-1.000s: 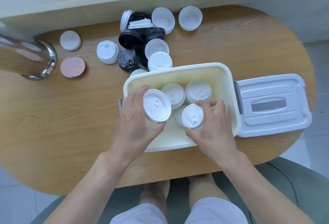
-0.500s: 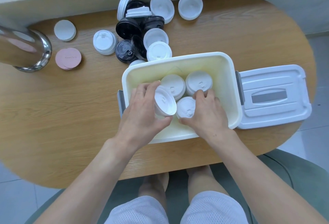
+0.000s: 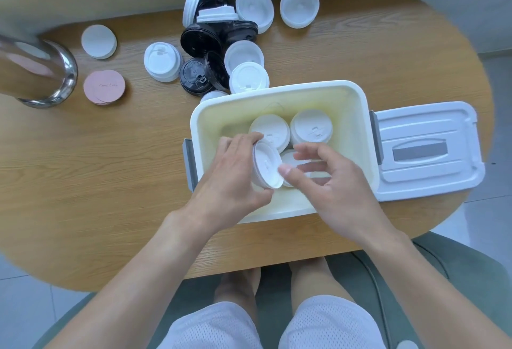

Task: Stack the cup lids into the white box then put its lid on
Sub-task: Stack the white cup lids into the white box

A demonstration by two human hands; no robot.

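A small stack of white cup lids (image 3: 266, 165) sits tilted inside the white box (image 3: 357, 99), gripped by the left hand (image 3: 230, 179). At its 3 o'clock, the right hand (image 3: 329, 182) hovers loosely spread, holding nothing. The box lid (image 3: 428, 149) lies at the box's 3 o'clock.

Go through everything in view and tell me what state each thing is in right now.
white box: open, lid stacks inside
box lid: off, flat on table beside box
left hand: holds tilted white lid stack
right hand: open over box, thumb touching that stack
loose lids: piled behind box
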